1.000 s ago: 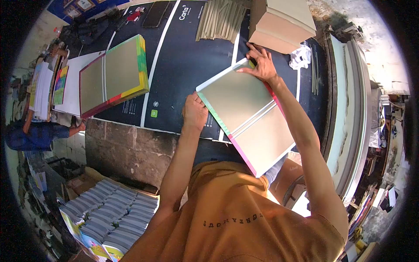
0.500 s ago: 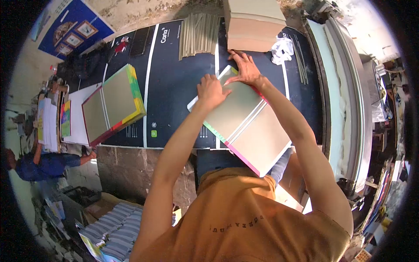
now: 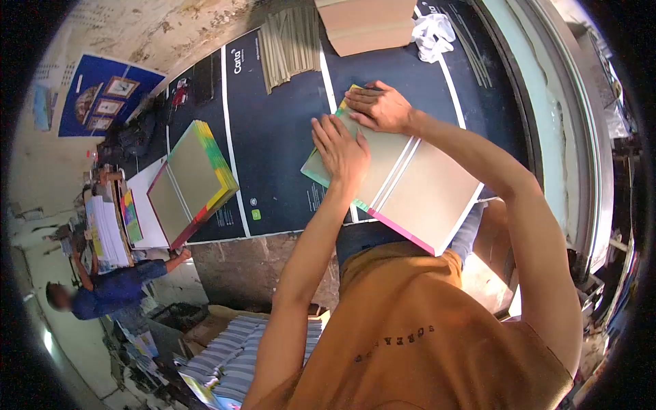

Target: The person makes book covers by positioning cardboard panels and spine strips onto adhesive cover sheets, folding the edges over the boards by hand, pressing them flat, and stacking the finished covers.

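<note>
A grey board cover (image 3: 434,184) with coloured folded edges and two white lines across its middle lies slanted on the dark table, its near corner by the orange shirt. My left hand (image 3: 344,152) rests flat on its upper left part, fingers spread near the far left edge. Close by, my right hand (image 3: 380,107) lies on the far corner, fingers stretched out over the yellow and green edge. A white border shows along the cover's near right side. Parts of the far edge are hidden under both hands.
A stack of similar covers (image 3: 195,179) sits on the left. Grey strips (image 3: 290,46), a board stack (image 3: 369,26) and crumpled white cloth (image 3: 432,37) lie at the back. A large machine edge (image 3: 540,89) runs along the right. Another person (image 3: 116,290) is at far left.
My left hand moved from the cover's left side onto its surface. My right hand now lies flatter across the far corner. The far left edge shows coloured instead of white.
</note>
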A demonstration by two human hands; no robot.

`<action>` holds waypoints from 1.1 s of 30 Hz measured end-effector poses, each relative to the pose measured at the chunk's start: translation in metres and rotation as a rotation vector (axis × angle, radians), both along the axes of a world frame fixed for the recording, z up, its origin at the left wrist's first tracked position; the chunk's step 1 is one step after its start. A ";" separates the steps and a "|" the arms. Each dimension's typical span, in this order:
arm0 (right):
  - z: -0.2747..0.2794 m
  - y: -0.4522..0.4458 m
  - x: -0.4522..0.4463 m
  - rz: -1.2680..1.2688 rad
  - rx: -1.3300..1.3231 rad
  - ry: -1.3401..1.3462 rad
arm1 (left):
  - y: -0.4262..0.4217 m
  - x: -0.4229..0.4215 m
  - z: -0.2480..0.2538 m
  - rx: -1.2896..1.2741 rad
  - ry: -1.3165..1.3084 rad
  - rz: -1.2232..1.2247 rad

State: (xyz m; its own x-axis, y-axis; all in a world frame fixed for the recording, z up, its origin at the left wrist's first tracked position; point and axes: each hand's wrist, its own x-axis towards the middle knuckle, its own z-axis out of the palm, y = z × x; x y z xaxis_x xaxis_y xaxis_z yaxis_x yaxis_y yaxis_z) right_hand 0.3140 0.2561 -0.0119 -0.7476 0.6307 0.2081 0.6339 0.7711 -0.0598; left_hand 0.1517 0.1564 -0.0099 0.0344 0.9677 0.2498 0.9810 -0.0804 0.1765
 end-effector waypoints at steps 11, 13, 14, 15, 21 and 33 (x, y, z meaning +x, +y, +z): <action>0.004 0.000 -0.008 -0.004 -0.045 0.010 | -0.028 -0.019 0.009 -0.175 0.124 -0.030; 0.005 0.001 -0.009 -0.011 -0.060 0.031 | -0.037 -0.028 0.015 -0.163 0.129 -0.029; 0.006 0.001 -0.008 -0.016 -0.052 0.023 | -0.042 -0.033 0.017 -0.161 0.131 -0.024; 0.006 -0.001 -0.007 -0.016 -0.049 0.011 | -0.047 -0.034 0.014 -0.151 0.124 -0.012; -0.005 -0.029 -0.033 -0.074 0.008 0.002 | -0.046 -0.028 0.008 -0.094 0.018 -0.003; 0.006 -0.040 -0.037 -0.072 -0.164 -0.014 | 0.001 -0.039 -0.019 -0.082 0.021 -0.101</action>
State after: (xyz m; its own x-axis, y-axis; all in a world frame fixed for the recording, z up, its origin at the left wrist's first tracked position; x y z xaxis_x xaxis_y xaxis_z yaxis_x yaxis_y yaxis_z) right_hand 0.2770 0.2165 -0.0055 -0.7013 0.7075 0.0874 0.6889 0.7041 -0.1720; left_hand 0.1125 0.1578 -0.0289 0.1367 0.9762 0.1685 0.9722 -0.1648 0.1661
